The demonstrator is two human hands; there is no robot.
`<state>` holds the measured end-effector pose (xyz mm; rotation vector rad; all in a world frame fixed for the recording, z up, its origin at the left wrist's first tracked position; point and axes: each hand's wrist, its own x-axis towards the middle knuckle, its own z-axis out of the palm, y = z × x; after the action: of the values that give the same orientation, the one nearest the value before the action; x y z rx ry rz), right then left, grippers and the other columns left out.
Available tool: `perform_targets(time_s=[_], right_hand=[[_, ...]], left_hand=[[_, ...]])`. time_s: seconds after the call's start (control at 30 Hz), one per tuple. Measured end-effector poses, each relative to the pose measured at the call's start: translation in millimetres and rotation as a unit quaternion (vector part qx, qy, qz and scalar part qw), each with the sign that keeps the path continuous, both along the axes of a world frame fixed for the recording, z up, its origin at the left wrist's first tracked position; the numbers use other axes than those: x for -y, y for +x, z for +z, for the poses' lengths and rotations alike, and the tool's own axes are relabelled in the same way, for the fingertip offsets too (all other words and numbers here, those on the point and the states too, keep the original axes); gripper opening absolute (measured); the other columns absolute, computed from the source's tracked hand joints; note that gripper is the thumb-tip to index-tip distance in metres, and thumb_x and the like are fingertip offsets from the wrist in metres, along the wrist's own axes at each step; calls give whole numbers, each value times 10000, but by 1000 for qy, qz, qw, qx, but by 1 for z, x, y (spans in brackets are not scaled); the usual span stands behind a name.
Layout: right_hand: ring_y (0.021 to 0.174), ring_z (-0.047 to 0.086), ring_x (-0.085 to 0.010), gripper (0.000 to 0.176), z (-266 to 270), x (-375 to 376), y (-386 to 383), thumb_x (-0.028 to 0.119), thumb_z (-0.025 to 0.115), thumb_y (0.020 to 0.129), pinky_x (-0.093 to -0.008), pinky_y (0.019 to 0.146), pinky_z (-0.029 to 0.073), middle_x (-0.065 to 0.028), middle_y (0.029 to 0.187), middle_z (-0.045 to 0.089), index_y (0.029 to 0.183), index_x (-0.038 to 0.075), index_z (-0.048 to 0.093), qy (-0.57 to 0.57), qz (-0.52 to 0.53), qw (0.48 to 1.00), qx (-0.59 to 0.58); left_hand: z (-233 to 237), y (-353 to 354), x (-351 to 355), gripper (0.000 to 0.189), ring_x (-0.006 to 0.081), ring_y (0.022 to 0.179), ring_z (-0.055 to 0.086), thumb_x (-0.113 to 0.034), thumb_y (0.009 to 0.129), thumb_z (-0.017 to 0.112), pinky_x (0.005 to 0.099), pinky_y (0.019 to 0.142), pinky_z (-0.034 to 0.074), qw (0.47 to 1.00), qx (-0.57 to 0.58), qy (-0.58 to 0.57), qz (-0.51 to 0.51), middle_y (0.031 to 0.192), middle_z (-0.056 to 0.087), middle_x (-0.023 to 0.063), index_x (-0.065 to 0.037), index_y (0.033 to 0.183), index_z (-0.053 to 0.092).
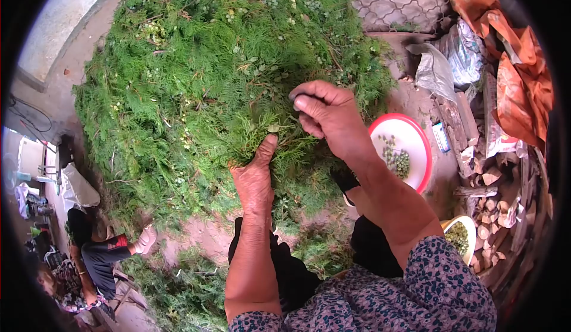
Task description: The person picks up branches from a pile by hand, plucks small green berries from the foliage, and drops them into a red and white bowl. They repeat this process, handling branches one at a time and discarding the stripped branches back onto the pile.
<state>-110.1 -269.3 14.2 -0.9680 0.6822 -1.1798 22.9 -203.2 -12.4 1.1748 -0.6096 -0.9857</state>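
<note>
My left hand [257, 174] is closed round a leafy evergreen sprig [262, 139], its thumb lying across the stems. Just up and to the right, my right hand [324, 109] is curled with thumb and index finger pinched together. Whatever may sit in that pinch is too small or hidden to make out. Both hands are over a large heap of cut evergreen branches [172, 88], some bearing small pale green cones or berries. Beyond my right forearm stands a white basin with a red rim [425, 153], holding small green berries [399, 162].
A second tub [473, 231] of berries is by my right elbow. Stacked firewood [488, 213], an orange sheet [517, 82] and sacks [437, 67] line the right side. Another person [98, 260] sits at the lower left, near a smaller branch pile [184, 290].
</note>
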Motion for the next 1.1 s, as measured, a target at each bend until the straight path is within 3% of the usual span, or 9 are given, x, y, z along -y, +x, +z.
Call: perform_targets(time_s=[0.13, 0.27, 0.37, 0.4, 0.5, 0.67, 0.8, 0.87, 1.1], right_hand=[[485, 449, -45, 141, -3, -6, 1, 113, 607, 823, -173, 397, 305, 11, 647, 528, 915, 8, 592, 22, 35, 995, -92], [501, 467, -42, 139, -5, -10, 4, 133, 654, 745, -192, 455, 369, 2, 625, 543, 805, 12, 624, -92, 40, 974, -204], [533, 471, -56, 128, -6, -10, 1, 141, 632, 773, -201, 457, 354, -3, 633, 537, 801, 16, 619, 73, 122, 980, -140], [533, 471, -56, 128, -9, -9, 1, 141, 632, 773, -201, 457, 354, -3, 633, 537, 801, 16, 619, 73, 122, 980, -139], [515, 483, -87, 94, -14, -4, -3, 99, 565, 827, -208, 422, 330, 10, 684, 529, 893, 38, 594, 119, 124, 984, 57], [526, 479, -79, 121, -7, -3, -7, 105, 587, 827, -201, 421, 315, 16, 660, 506, 916, 24, 590, 139, 109, 980, 87], [540, 459, -37, 214, -9, -6, -7, 57, 635, 780, -171, 433, 322, 27, 663, 509, 983, 11, 585, 19, 137, 990, 3], [540, 454, -25, 240, -2, -8, -5, 69, 635, 787, -172, 445, 349, 28, 672, 525, 1013, 12, 581, -37, 109, 982, -148], [532, 451, -28, 237, -4, -8, -5, 79, 630, 794, -176, 448, 365, 18, 688, 552, 1014, 11, 572, -79, 120, 974, -176]], left_hand=[[-1, 0, -1, 312, 141, 834, 555, -55, 733, 695, 271, 770, 439, 1000, -5, 7, -10, 944, 610, 44, -9, 1019, 580], [-4, 0, 0, 311, 140, 820, 560, -44, 723, 695, 277, 754, 443, 999, -25, 14, -43, 932, 613, 44, -14, 1010, 582], [-12, 5, 0, 318, 147, 821, 562, -37, 703, 704, 285, 755, 443, 994, -81, 28, -64, 925, 615, 45, -21, 999, 588], [-14, 7, 0, 327, 152, 823, 563, -32, 693, 708, 290, 758, 442, 989, -120, 39, -76, 926, 616, 46, -25, 998, 589], [-13, 6, 1, 356, 166, 829, 565, -52, 686, 712, 303, 773, 439, 989, -129, 38, -62, 943, 613, 56, -28, 1018, 585], [-6, 8, 0, 390, 172, 845, 559, -99, 694, 711, 310, 799, 431, 983, -151, 69, -81, 965, 605, 68, -17, 1050, 573], [1, 3, -3, 403, 167, 850, 551, -127, 699, 716, 306, 795, 428, 989, -109, 72, -69, 962, 604, 66, -5, 1054, 570], [2, 3, -3, 397, 164, 848, 551, -129, 701, 714, 303, 789, 429, 990, -89, 82, -70, 962, 604, 61, -5, 1050, 571], [1, 1, -3, 354, 149, 820, 557, -121, 707, 705, 293, 777, 432, 994, -30, 59, -91, 940, 610, 51, -16, 1024, 586]])
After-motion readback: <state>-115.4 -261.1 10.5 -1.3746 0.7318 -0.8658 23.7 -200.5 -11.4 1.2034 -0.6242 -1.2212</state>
